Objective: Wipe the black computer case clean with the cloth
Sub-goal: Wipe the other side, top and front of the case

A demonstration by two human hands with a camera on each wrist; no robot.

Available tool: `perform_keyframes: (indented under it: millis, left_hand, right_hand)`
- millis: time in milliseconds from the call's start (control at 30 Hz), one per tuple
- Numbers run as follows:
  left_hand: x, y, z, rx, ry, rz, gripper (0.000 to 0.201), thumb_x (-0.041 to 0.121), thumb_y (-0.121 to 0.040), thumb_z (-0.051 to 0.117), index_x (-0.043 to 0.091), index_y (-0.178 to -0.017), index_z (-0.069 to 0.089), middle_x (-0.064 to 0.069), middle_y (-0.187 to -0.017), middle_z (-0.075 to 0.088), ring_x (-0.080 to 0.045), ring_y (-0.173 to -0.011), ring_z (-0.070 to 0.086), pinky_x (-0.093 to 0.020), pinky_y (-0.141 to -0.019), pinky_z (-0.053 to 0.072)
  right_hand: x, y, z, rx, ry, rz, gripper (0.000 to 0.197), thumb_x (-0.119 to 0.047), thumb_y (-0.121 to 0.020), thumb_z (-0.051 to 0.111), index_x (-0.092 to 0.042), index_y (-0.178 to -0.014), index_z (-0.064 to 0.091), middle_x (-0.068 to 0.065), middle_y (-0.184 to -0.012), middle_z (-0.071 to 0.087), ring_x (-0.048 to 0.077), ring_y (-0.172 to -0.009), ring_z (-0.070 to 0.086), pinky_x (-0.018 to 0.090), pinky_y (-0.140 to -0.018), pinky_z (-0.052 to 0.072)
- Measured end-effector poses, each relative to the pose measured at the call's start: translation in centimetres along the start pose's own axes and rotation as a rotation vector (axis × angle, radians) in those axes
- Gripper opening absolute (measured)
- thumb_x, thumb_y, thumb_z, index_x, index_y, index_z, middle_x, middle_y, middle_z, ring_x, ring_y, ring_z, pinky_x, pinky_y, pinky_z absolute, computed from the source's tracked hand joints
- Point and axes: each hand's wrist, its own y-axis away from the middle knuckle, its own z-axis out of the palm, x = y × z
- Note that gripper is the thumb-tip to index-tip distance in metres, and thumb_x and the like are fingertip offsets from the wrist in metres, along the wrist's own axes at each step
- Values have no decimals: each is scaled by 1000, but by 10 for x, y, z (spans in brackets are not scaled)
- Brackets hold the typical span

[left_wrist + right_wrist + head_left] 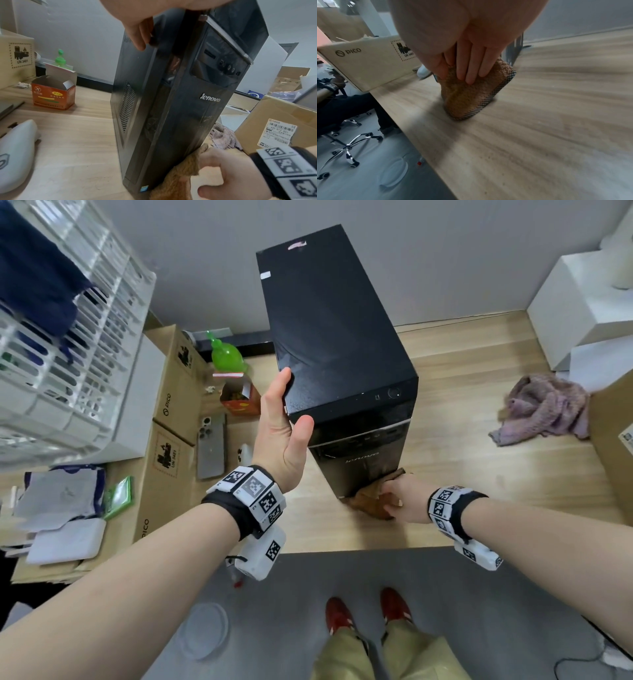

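The black computer case (pixel 329 320) stands upright on the wooden table (pixel 462 508). My left hand (pixel 275 416) grips its top front-left corner, with the thumb on the front edge and the fingers (pixel 139 33) down the left side panel. My right hand (pixel 406 498) holds a folded brown cloth (pixel 370 503) against the bottom of the front panel, just above the tabletop. In the left wrist view the cloth (pixel 181 174) is wedged between the case (pixel 180 108) and my right hand (pixel 228 173). In the right wrist view my fingers (pixel 471 65) press on the cloth (pixel 471 97).
A crumpled pink-purple cloth (pixel 544 409) lies on the table to the right, beside a cardboard box (pixel 613 440). To the left are cardboard boxes (pixel 171 419), a phone (pixel 210 446), a small orange carton (pixel 239 400) and a green bottle (pixel 226 354). The table's front edge (pixel 376 549) is close to me.
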Motion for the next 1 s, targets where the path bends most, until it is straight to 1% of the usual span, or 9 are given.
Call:
perform_keyframes:
  millis: [33,233,367,467,633,733,800,900,1000]
  left_hand:
    - [0,0,0,-2,1,-1,75,51,-91,37,16,-154,16,3,-160,22,-4,-147,19,-14,-116,15]
    - [0,1,2,-10,-29,-16,77,52,-91,35,16,-155,13,2,-162,18,0,-147,15,-8,-113,12]
    - [-2,2,3,-6,-34,-16,79,53,-90,33,15,-155,13,0,-161,17,3,-145,15,-8,-112,11]
    - [-1,3,5,9,-30,-11,78,52,-90,33,14,-155,13,-2,-161,18,-4,-147,16,-10,-113,12]
    - [1,4,8,31,-12,-34,76,48,-88,34,17,-154,14,1,-161,17,3,-145,14,-5,-110,10]
    - [3,4,10,38,4,-52,77,47,-86,33,17,-154,13,0,-162,16,-1,-146,14,-2,-109,10]
    - [4,3,10,33,20,-61,78,47,-86,33,17,-155,13,1,-162,16,-3,-147,14,-1,-108,10]
    - [5,2,7,16,28,-58,78,48,-86,34,19,-155,12,3,-162,14,0,-146,13,-1,-107,10]
    - [4,2,7,20,45,-61,78,49,-86,35,20,-155,13,3,-162,16,-1,-147,14,-4,-109,11]
  right_hand:
    - [0,3,-7,53,4,-28,11,-38,-86,56,-32,-94,62,-3,-87,67,28,-86,67,35,-75,56]
    - [-29,26,-59,504,-26,-269,26,-42,-78,57,-21,-73,72,-3,-64,69,24,-60,65,28,-53,52]
    - [-47,35,-68,687,-182,-328,23,-36,-77,64,-14,-75,73,-3,-66,71,20,-60,67,25,-54,51]
    - [-47,29,-58,624,-174,-277,16,-30,-75,71,-14,-78,72,-2,-66,71,21,-61,67,20,-55,45]
    - [-31,1,-18,124,-40,-95,21,-34,-83,64,-19,-95,71,2,-90,73,28,-83,67,28,-66,48]
    - [-25,-11,3,-12,-69,-13,31,-32,-83,59,-27,-112,69,-3,-109,71,23,-97,66,25,-77,49]
    - [-23,-16,7,-71,-51,8,35,-30,-84,56,-30,-117,67,-4,-113,69,23,-100,66,30,-83,54]
    - [-26,-11,-6,16,-10,-51,22,-27,-85,57,-23,-102,71,1,-99,71,28,-91,67,32,-76,54]
    - [-36,9,-33,341,-10,-168,14,-27,-80,66,-16,-73,68,5,-68,67,33,-64,63,25,-57,38]
